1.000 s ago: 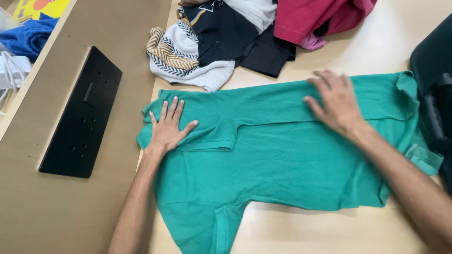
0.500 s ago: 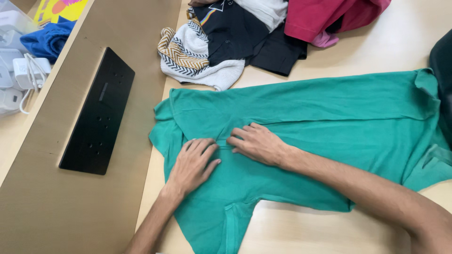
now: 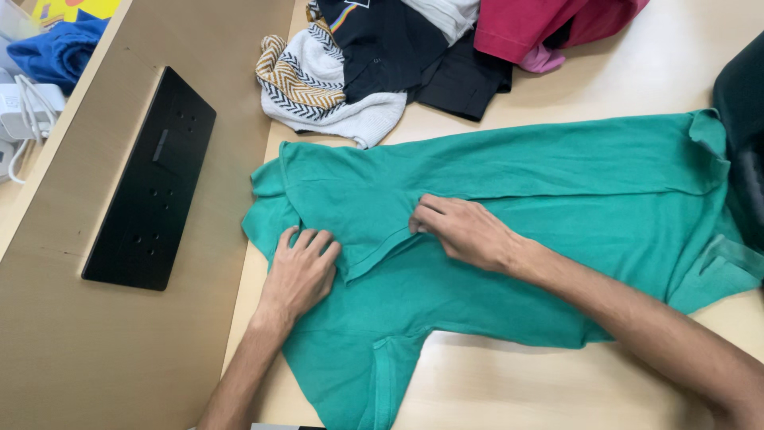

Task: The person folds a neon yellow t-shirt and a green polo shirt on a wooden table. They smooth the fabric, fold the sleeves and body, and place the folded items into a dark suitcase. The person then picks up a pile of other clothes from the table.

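Observation:
A green polo shirt [image 3: 557, 167] lies spread on the pale table [image 3: 557, 382], collar to the right, with its far side folded over. My left hand [image 3: 301, 275] rests on the shirt's left part, fingers curled onto the edge of the folded sleeve. Pinching the same sleeve's other corner near the shirt's middle is my right hand [image 3: 461, 232]. Between the two hands the sleeve flap is slightly raised. The other sleeve [image 3: 374, 374] hangs toward the table's near edge.
A pile of clothes lies at the far side: a white zigzag knit [image 3: 318, 87], a black shirt [image 3: 390, 48], a magenta garment [image 3: 533, 28]. A black plate [image 3: 151, 179] sits on the brown panel [image 3: 79, 342] at left. Dark object [image 3: 744, 103] at right edge.
Both hands came from the shirt's far ends to its folded sleeve and closed on it. The sleeve flap has since been drawn slightly toward the left and lifted.

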